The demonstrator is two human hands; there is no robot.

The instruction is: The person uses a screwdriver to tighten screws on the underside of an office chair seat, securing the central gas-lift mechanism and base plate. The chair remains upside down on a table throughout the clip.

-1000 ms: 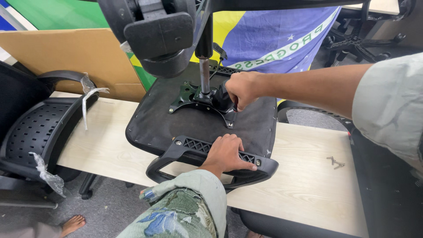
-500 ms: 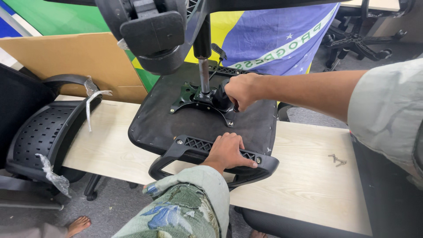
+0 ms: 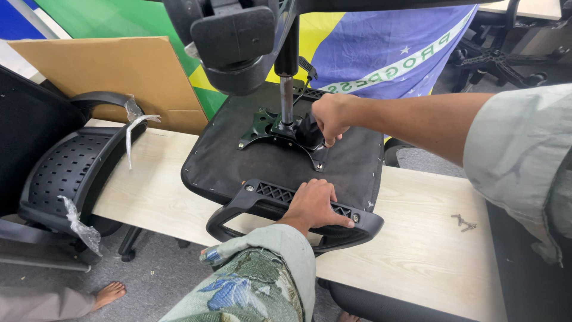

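Note:
An upturned black office-chair seat (image 3: 238,161) lies on a pale wooden table (image 3: 429,250), its metal base plate (image 3: 262,128) and gas-lift column (image 3: 287,89) pointing up. My left hand (image 3: 313,206) presses flat on the black armrest bracket (image 3: 268,197) at the seat's near edge, fingers spread. My right hand (image 3: 330,118) is closed on a black knob or lever beside the column, at the plate's right end. The chair's wheeled base (image 3: 232,42) hangs at the top of the view.
Loose screws (image 3: 463,222) lie on the table to the right. A black perforated backrest (image 3: 71,173) with plastic wrap stands at left, before a cardboard sheet (image 3: 101,65). A flag (image 3: 381,53) hangs behind. Another person's bare foot (image 3: 110,293) is on the floor lower left.
The view has shifted slightly; both hands keep their places on the bracket and the mechanism. My right hand has turned a little at the knob.

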